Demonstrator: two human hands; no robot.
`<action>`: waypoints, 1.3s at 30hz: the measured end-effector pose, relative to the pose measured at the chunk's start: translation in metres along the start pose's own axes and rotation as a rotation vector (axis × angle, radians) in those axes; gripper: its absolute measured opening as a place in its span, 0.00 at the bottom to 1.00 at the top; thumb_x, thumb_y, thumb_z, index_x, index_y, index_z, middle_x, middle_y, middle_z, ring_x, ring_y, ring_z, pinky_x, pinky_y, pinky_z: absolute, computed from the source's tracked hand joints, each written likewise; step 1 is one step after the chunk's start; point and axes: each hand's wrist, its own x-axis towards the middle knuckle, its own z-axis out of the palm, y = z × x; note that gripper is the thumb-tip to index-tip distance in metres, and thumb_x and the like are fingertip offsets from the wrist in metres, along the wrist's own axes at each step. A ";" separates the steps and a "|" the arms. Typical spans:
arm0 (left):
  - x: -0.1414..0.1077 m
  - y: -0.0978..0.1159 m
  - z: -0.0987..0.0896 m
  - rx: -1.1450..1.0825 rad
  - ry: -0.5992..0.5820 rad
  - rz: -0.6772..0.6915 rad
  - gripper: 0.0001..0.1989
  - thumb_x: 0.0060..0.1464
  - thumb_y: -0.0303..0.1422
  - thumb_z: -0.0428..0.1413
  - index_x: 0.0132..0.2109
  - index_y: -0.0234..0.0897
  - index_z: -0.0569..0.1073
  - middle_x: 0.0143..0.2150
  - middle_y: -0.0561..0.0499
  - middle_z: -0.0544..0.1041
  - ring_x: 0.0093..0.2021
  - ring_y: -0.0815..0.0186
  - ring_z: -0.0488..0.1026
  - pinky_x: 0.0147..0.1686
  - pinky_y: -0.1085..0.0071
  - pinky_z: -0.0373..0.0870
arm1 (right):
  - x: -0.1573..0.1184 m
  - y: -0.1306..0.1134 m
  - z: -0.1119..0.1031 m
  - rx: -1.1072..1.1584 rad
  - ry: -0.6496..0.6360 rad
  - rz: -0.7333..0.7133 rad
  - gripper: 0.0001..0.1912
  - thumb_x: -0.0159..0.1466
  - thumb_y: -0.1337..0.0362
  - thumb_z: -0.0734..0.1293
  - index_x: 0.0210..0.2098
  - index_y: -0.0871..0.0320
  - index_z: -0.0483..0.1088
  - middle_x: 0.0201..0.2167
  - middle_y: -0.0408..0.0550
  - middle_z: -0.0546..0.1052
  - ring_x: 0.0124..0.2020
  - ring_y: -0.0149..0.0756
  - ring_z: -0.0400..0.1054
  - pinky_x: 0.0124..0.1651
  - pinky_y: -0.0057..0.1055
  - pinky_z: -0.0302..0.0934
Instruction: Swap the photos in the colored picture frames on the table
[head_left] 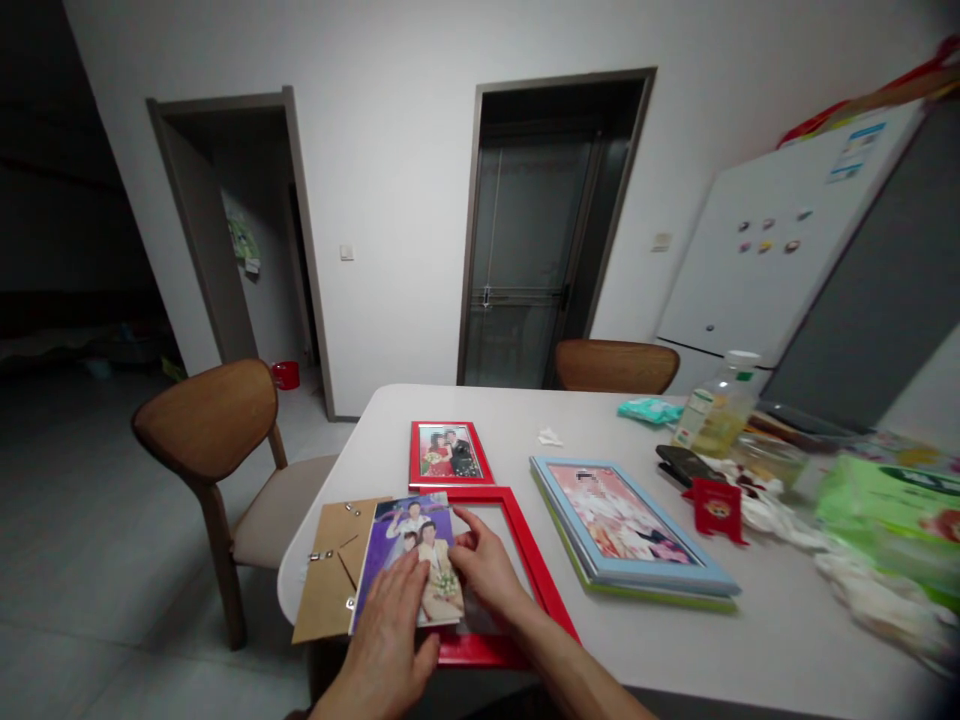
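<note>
A wedding photo (442,590) with a purple background lies over the left part of a large red picture frame (536,560) and over a brown backing board (326,590) with metal clips. My left hand (390,625) rests flat on the photo's lower part, fingers stretched out. At the photo's right edge is my right hand (487,565), its fingers bent and gripping that edge near the upper corner. Just beyond stands a smaller red picture frame (414,455) lying flat, holding a couple's picture. To the right, a light blue picture frame (555,500) is stacked on a green-edged one.
On the white table (510,420) are a crumpled tissue (550,437), a teal packet (649,411), a bottle (716,410), a dark phone-like object (684,464), a red card stand (718,508) and a green tissue pack (885,510). Wooden chairs (210,420) stand around it.
</note>
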 end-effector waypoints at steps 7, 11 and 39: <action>0.034 0.017 -0.029 -0.386 0.344 -0.161 0.22 0.48 0.27 0.44 0.52 0.35 0.63 0.52 0.47 0.67 0.53 0.61 0.61 0.54 0.64 0.56 | -0.010 -0.063 0.012 0.361 -0.003 -0.133 0.30 0.52 0.61 0.61 0.54 0.58 0.52 0.33 0.44 0.70 0.31 0.29 0.65 0.32 0.26 0.60; 0.044 0.038 -0.035 -0.821 0.521 -0.422 0.18 0.49 0.37 0.49 0.45 0.31 0.68 0.42 0.45 0.74 0.45 0.57 0.69 0.45 0.64 0.65 | -0.013 -0.048 -0.001 0.300 0.111 0.081 0.25 0.52 0.56 0.61 0.48 0.58 0.59 0.45 0.51 0.68 0.42 0.37 0.64 0.37 0.30 0.61; 0.009 0.019 0.013 -0.028 -0.139 0.001 0.23 0.45 0.28 0.51 0.51 0.30 0.62 0.55 0.38 0.62 0.56 0.57 0.57 0.53 0.56 0.56 | 0.034 0.007 -0.074 -0.527 0.074 0.057 0.22 0.50 0.70 0.53 0.41 0.63 0.67 0.35 0.51 0.75 0.35 0.35 0.68 0.34 0.25 0.58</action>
